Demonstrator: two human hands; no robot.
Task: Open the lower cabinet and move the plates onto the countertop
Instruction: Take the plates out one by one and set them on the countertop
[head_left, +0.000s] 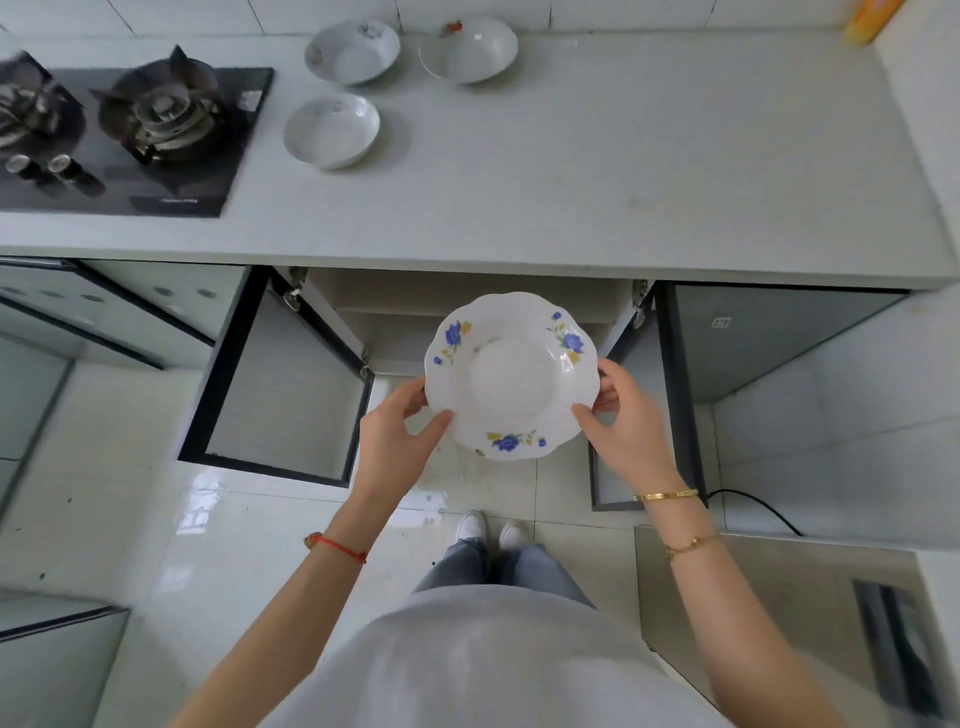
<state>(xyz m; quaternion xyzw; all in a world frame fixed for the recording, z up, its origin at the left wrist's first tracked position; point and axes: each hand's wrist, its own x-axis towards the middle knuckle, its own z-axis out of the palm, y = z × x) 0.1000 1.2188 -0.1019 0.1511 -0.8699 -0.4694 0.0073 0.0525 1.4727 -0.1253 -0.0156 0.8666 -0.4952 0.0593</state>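
A white scalloped plate with blue flowers (511, 374) is held level in front of the open lower cabinet (467, 306). My left hand (397, 439) grips its left rim with the thumb on top. My right hand (621, 415) grips its right rim the same way. Both cabinet doors stand open: the left door (280, 384) and the right door (649, 395). On the countertop (623, 171) lie three white plates: one near the hob (332, 130), one at the back (353, 52), one further right (470, 49).
A black gas hob (119, 135) with two burners fills the counter's left end. A yellow object (865, 21) stands at the back right corner. A black cable (753, 509) runs over the tiled floor on the right. My feet (491, 530) stand below the plate.
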